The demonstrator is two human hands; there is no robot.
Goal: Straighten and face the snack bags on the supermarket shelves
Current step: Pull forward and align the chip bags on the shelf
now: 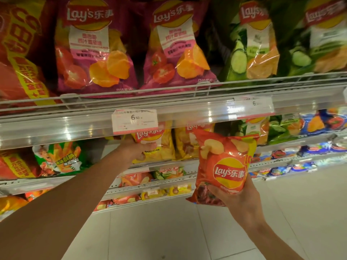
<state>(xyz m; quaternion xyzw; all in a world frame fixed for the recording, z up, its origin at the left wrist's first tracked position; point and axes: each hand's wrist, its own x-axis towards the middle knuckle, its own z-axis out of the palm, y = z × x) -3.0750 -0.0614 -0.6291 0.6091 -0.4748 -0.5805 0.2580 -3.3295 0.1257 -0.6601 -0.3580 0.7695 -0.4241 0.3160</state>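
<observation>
My right hand (237, 198) grips an orange-red Lay's bag (223, 166) from below, held upright in front of the second shelf with its logo facing me. My left hand (136, 150) reaches under the upper shelf rail and holds the left edge of a yellow Lay's bag (156, 145) standing on the second shelf. A second yellow bag (185, 143) stands just right of it, partly hidden behind the held bag. The top shelf carries two purple tomato-flavour bags (93, 51), (176, 47) and green cucumber bags (253, 44).
A clear price rail (187, 113) with a 6.50 tag (134, 121) juts out above my left hand. Red promo bags (20, 53) stand at far left, a green snack bag (60, 158) below them. Lower shelves hold small bags; white floor tiles (169, 231) lie beneath.
</observation>
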